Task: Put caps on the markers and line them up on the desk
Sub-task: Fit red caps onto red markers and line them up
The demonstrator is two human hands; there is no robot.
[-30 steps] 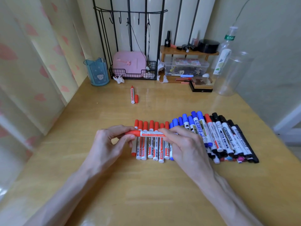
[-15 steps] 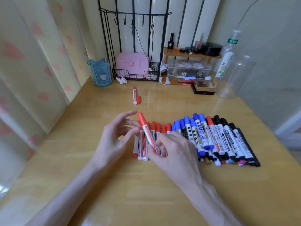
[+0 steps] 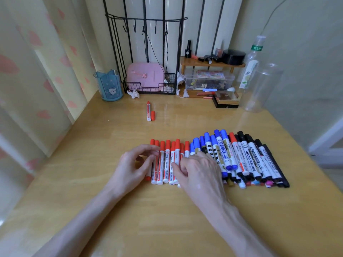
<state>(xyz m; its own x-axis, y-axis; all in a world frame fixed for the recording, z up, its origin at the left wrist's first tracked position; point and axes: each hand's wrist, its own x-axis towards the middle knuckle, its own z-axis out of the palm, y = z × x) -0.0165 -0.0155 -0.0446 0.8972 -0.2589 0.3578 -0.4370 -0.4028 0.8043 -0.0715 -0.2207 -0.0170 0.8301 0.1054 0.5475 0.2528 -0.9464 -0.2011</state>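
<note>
Yellow wood table (image 3: pixel 167 219), seen from above.

- Across the middle lies a row of markers (image 3: pixel 232 160), caps pointing far. Red markers (image 3: pixel 167 160) are at the left, blue markers (image 3: pixel 219 149) in the centre and black markers (image 3: pixel 259 160) at the right, all touching side by side.
- The blue and black ones are piled over a lower layer whose near ends stick out.
- Left hand (image 3: pixel 133 167) is at the left end of the row. Its fingers (image 3: pixel 155 152) are loosely curled, the tips touching the leftmost red ones. It covers most of the end marker, and I cannot tell whether it pinches that marker.
- Right hand (image 3: pixel 200 169) lies palm down on the row where red meets blue. The fingers are bent and rest on the barrels, gripping nothing, with the thumb against a red barrel. It hides that junction and the near ends of several blue ones.
- A lone marker (image 3: pixel 148 111), red and uncapped, lies well beyond the row on the far side. Its cap (image 3: pixel 153 115) is just beside it on the right.

Along the far edge, left to right:
- blue cup (image 3: pixel 109 86)
- black wire rack (image 3: pixel 148 88) holding a pink case (image 3: pixel 145 75)
- small shelf (image 3: pixel 209 62) over a clear box (image 3: pixel 209 80)
- bottle (image 3: pixel 250 67)
- clear jar (image 3: pixel 259 88)

A curtain (image 3: pixel 37 71) hangs at the left.
</note>
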